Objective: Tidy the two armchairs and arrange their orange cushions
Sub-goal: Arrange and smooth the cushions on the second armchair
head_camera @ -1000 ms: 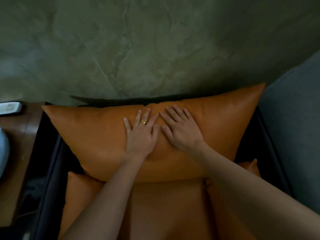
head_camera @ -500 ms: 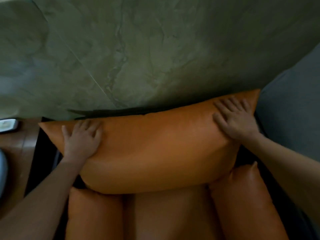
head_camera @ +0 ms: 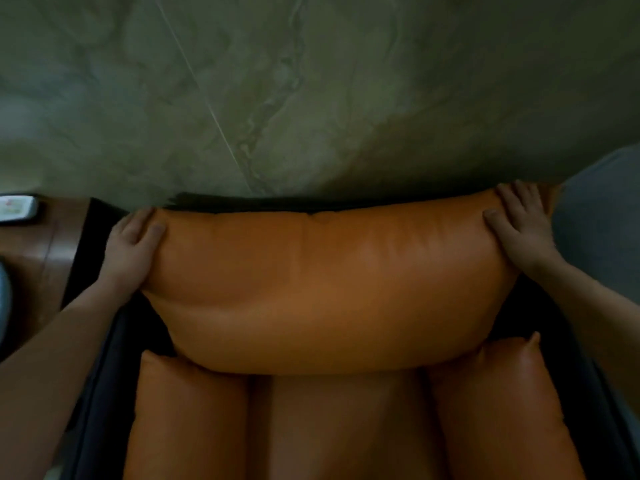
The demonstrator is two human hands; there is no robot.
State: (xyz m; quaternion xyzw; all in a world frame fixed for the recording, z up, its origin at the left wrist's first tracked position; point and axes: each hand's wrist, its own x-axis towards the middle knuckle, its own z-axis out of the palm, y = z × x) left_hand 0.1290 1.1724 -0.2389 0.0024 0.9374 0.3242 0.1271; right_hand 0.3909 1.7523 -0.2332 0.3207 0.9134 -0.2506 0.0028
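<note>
A large orange back cushion (head_camera: 329,289) stands across the back of a dark-framed armchair (head_camera: 97,393), against the wall. My left hand (head_camera: 130,251) grips its left end, thumb on the front face and fingers wrapped round the edge. At the other end my right hand (head_camera: 519,230) grips the upper right corner the same way. Below lie an orange seat cushion (head_camera: 339,427) and two orange side cushions, one on the left (head_camera: 187,417) and one on the right (head_camera: 502,410).
A green-grey marbled wall (head_camera: 311,98) rises right behind the chair. A wooden side table (head_camera: 34,251) stands at the left with a white flat device (head_camera: 17,207) on it. Grey upholstery (head_camera: 599,220) borders the chair on the right.
Both hands slid from the cushion's middle out to its two ends and now grip them. The cushion's ends are squeezed inward and it bulges more.
</note>
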